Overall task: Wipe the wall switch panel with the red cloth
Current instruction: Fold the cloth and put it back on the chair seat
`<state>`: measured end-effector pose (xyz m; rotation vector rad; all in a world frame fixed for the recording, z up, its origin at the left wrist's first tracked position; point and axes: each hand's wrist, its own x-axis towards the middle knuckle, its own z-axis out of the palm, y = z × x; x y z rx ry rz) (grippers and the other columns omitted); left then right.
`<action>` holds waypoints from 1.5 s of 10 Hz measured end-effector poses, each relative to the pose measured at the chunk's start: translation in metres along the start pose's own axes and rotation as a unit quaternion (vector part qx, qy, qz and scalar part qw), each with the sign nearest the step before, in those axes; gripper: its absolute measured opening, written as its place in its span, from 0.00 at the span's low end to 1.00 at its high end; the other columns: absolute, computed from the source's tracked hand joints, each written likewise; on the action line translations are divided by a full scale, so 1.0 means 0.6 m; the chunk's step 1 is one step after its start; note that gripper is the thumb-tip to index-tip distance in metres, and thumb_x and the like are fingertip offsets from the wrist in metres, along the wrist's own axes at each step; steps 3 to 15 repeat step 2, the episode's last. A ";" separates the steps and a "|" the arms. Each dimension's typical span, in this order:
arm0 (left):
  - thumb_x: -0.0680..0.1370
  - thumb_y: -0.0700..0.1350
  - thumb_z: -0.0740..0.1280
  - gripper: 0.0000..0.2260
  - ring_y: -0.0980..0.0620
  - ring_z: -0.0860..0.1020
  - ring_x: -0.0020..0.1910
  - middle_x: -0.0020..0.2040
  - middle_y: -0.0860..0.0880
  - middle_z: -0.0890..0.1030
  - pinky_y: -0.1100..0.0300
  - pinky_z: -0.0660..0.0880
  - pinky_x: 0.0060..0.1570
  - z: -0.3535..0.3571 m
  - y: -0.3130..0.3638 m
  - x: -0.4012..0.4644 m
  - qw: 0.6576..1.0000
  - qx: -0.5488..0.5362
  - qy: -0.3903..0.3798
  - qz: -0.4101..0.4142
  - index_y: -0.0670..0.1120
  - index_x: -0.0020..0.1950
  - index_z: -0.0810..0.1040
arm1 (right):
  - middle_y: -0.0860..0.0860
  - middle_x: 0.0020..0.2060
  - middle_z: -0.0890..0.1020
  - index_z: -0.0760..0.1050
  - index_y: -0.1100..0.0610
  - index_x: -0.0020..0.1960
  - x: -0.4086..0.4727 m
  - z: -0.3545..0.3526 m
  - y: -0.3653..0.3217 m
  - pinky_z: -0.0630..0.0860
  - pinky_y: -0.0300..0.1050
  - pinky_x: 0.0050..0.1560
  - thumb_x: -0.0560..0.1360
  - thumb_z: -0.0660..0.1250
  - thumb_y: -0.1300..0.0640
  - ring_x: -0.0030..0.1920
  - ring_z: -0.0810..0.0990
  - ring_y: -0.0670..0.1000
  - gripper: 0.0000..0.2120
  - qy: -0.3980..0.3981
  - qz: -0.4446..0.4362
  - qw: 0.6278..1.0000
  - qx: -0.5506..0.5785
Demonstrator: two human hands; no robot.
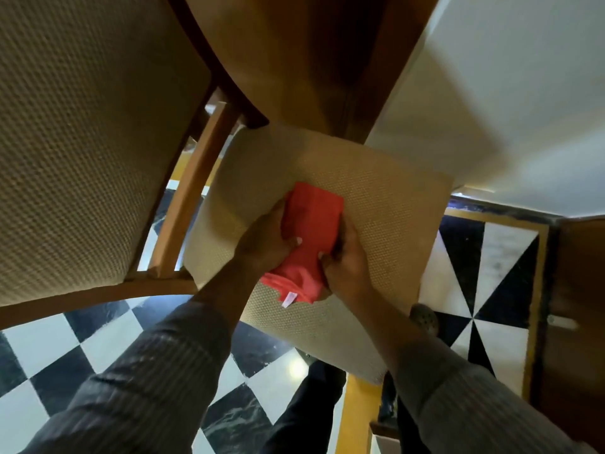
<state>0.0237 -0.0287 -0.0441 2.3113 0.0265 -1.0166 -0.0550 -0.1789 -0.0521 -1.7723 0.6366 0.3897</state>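
Observation:
A folded red cloth (309,231) with a small white label lies on the beige woven seat (386,211) of a wooden chair in the middle of the head view. My left hand (265,239) grips the cloth's left side, thumb pressed on top. My right hand (347,262) grips its right side near the lower end. Both forearms wear dark striped sleeves. No wall switch panel is in view.
A second chair's beige backrest (85,139) and wooden frame (193,194) fill the left. A white wall (507,103) rises at the right, with a brown wooden door (579,316) at the far right. The floor (108,335) is black-and-white checked tile. My shoe (424,317) shows by the seat.

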 end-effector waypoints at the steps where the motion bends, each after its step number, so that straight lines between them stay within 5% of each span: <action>1: 0.78 0.53 0.72 0.46 0.38 0.70 0.74 0.79 0.41 0.67 0.40 0.70 0.72 0.009 0.008 -0.010 0.999 0.042 -0.004 -0.010 0.54 0.84 0.43 | 0.61 0.64 0.78 0.63 0.62 0.75 -0.006 -0.017 0.000 0.78 0.62 0.60 0.73 0.69 0.70 0.62 0.79 0.60 0.33 0.004 -0.007 1.000 -0.013; 2: 0.78 0.57 0.70 0.46 0.35 0.74 0.69 0.74 0.38 0.70 0.37 0.74 0.67 -0.001 0.026 -0.031 0.992 0.121 -0.001 -0.039 0.53 0.84 0.42 | 0.61 0.61 0.80 0.68 0.62 0.71 -0.008 -0.060 -0.028 0.78 0.61 0.57 0.70 0.75 0.65 0.60 0.79 0.61 0.32 0.007 -0.011 0.999 -0.044; 15: 0.78 0.57 0.70 0.46 0.35 0.74 0.69 0.74 0.38 0.70 0.37 0.74 0.67 -0.001 0.026 -0.031 0.992 0.121 -0.001 -0.039 0.53 0.84 0.42 | 0.61 0.61 0.80 0.68 0.62 0.71 -0.008 -0.060 -0.028 0.78 0.61 0.57 0.70 0.75 0.65 0.60 0.79 0.61 0.32 0.007 -0.011 0.999 -0.044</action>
